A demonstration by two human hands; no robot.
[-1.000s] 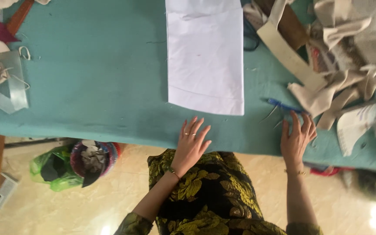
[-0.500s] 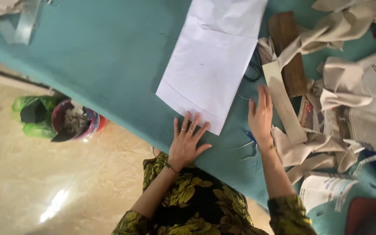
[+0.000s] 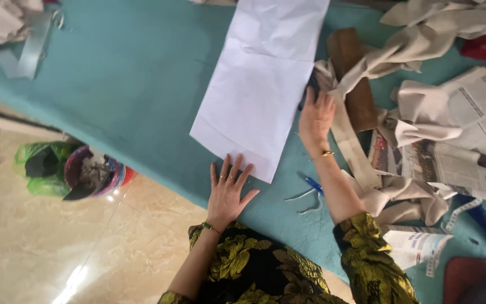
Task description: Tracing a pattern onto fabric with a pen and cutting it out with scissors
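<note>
Right hand [image 3: 315, 115] now farther up the white sheet's [image 3: 260, 84] edge — left hand [image 3: 227, 191] unmoved.

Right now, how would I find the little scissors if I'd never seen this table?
Start at the teal table and find the big white paper. Beside its near corner, by the right forearm, lie small scissors. They alone have a blue handle and thin metal loops.

Left hand [image 3: 229, 191] lies flat by the white paper's [image 3: 257, 90] corner; right hand [image 3: 315, 118] touches its edge.
</note>
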